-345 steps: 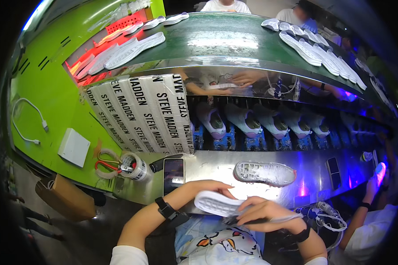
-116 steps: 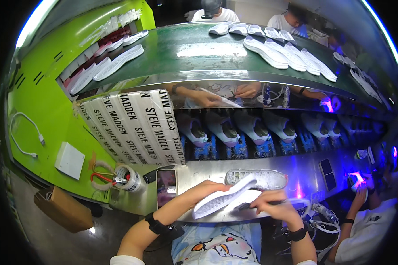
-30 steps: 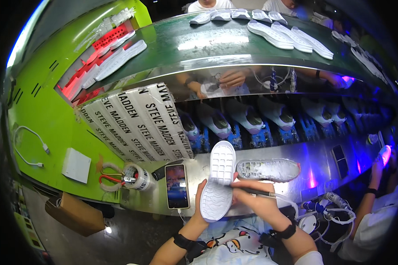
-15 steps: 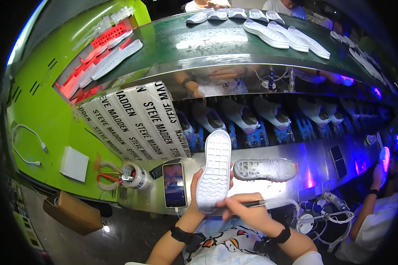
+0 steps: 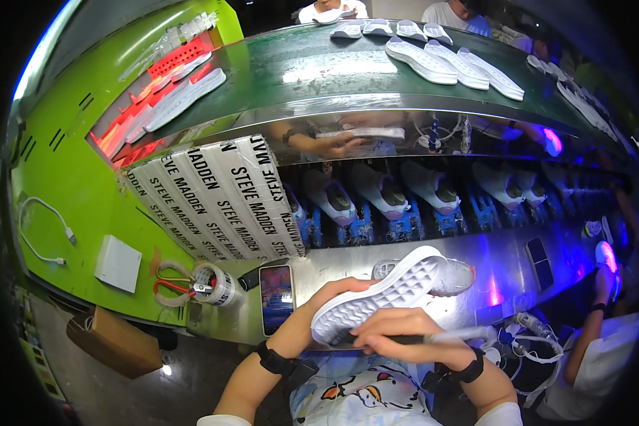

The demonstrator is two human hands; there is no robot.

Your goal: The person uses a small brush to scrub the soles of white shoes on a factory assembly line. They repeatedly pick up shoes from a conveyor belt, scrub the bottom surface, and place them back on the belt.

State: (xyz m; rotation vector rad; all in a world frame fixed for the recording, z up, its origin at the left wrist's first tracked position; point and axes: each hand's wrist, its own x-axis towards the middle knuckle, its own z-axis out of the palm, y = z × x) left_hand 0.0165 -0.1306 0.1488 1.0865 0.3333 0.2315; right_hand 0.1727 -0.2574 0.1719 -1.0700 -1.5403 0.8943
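Observation:
My left hand (image 5: 324, 297) grips a white shoe sole (image 5: 383, 291) along its far edge, tilting it with its patterned face toward me. The sole runs diagonally, its low end near my body. My right hand (image 5: 390, 332) is closed around a slim brush (image 5: 433, 338), blurred by motion. Its dark tip meets the low end of the sole, though the exact contact is partly hidden by my fingers. Behind the raised end, a second, greyish translucent sole (image 5: 456, 277) lies on the metal bench, partly covered.
A phone (image 5: 277, 299), a tape-wrapped cup (image 5: 216, 284) with red-handled scissors and a printed carton (image 5: 220, 199) stand left. Shoe uppers (image 5: 383, 192) line the shelf behind. White soles (image 5: 422, 60) lie on the green belt (image 5: 298, 82). Another person's arm (image 5: 589, 326) works at right.
The white sole has swung from upright to a diagonal, its top end moving right over the second sole. My left hand has shifted to its far edge. Soles on the belt have moved slightly left.

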